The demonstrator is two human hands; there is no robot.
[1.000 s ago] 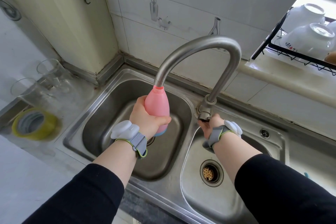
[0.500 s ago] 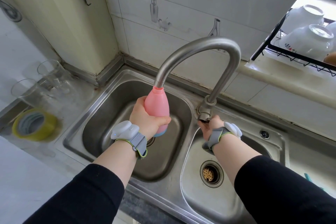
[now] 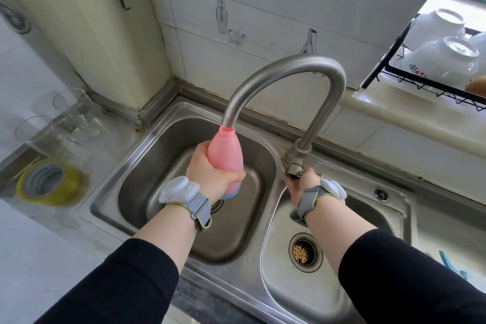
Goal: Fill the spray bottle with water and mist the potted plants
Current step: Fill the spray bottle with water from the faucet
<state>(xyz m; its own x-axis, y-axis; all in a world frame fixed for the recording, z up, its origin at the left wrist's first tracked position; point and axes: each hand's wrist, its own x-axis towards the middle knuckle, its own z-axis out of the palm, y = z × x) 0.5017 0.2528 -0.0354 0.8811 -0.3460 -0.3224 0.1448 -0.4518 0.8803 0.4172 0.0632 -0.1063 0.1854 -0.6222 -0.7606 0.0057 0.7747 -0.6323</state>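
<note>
Nearest the camera, two black sleeves [image 3: 126, 284] reach over the front rim of the steel double sink [image 3: 236, 281], each wrist wearing a grey strap with a white module. To the right of the sink's dividing ridge, the right basin shows its round drain strainer [image 3: 305, 252]. The left hand [image 3: 210, 173] is over the left basin, fingers and thumb curled round the lower body of the pink spray bottle [image 3: 225, 155], which has a blue base and no spray head. The bottle is tilted slightly, its open neck right beneath the outlet of the tap [image 3: 284, 71]. The right hand [image 3: 302, 185] is at the tap's base on the back rim of the sink, fingers reaching to the lever [image 3: 294, 169]; whether they wrap it I cannot tell. Left of the sink, a roll of yellow tape [image 3: 48, 181] lies flat on the counter, with two clear glasses [image 3: 65, 118] behind it. Beyond the sink's right rear corner, white bowls [image 3: 444, 60] sit upturned in a black wire rack [image 3: 431, 88].
</note>
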